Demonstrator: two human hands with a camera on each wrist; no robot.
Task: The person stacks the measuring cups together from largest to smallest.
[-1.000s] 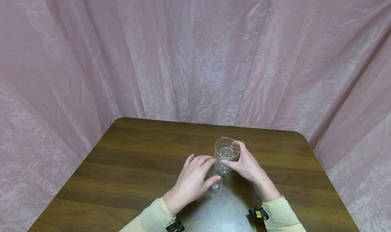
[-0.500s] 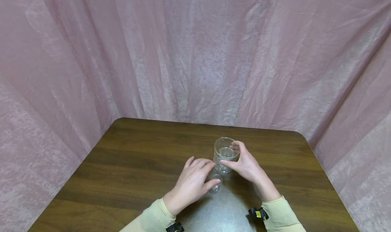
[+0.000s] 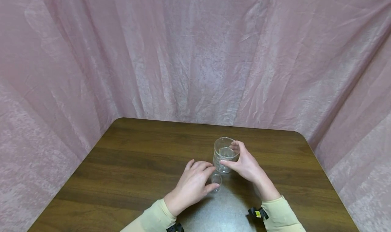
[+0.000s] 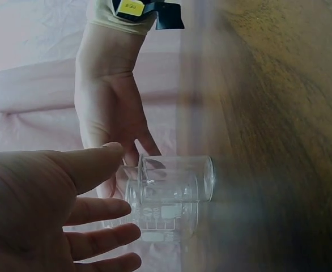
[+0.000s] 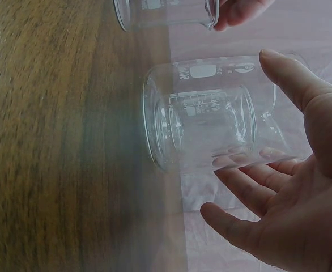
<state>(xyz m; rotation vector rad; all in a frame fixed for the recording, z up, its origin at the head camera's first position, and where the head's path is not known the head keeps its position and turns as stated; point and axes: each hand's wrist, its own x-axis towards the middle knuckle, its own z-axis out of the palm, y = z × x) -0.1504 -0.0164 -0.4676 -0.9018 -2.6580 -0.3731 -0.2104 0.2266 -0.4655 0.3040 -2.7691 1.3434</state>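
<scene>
A large clear glass beaker [image 3: 217, 164] stands upright on the wooden table, with a smaller beaker [image 5: 211, 116] inside it. My right hand [image 3: 248, 164] holds the large beaker from its right side, thumb at the front and fingers round the far side. Nearer me stands another small beaker [image 4: 203, 178], separate from the large one. My left hand [image 3: 192, 182] is just left of this small beaker, its thumb and fingers spread near the rim. Whether its fingertips touch the glass I cannot tell. In the head view the left thumb partly covers it.
The brown wooden table [image 3: 137, 157] has rounded far corners. Pink velvety curtains [image 3: 195, 55] hang behind it and along both sides. A bright reflection [image 3: 223, 211] lies on the tabletop between the forearms.
My left hand has drawn back slightly toward me, its fingers and thumb lower beside the small beaker. The right hand and the large beaker have stayed nearly still.
</scene>
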